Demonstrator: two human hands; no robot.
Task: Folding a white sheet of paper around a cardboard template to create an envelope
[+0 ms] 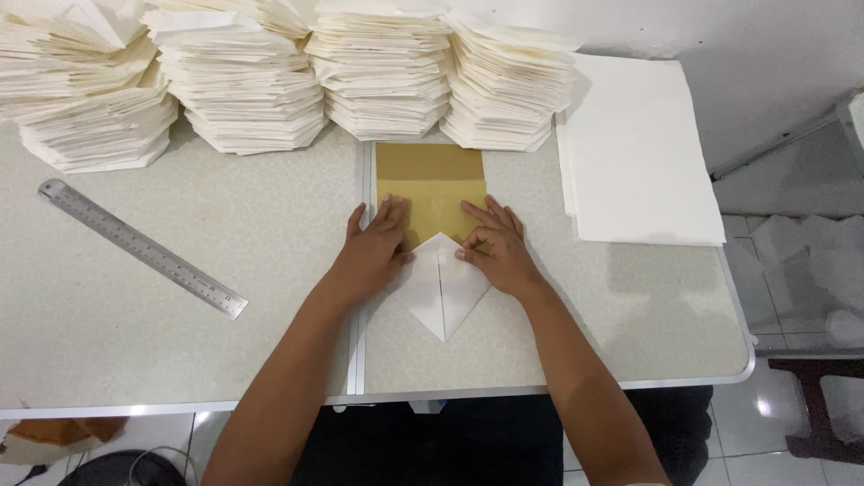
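I pressed my left hand (373, 252) and right hand (495, 252) flat and open on the folded paper (439, 288), mid-frame; it looked thin, light, easily creased.

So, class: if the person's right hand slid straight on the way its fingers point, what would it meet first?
The right hand points up-left across the gold sheet. Straight on, it would likely first meet the left hand's fingertips, or pass just above them toward the folded paper stacks.

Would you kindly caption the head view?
Both hands, left hand and right hand, press a gold-and-white folded paper sheet.
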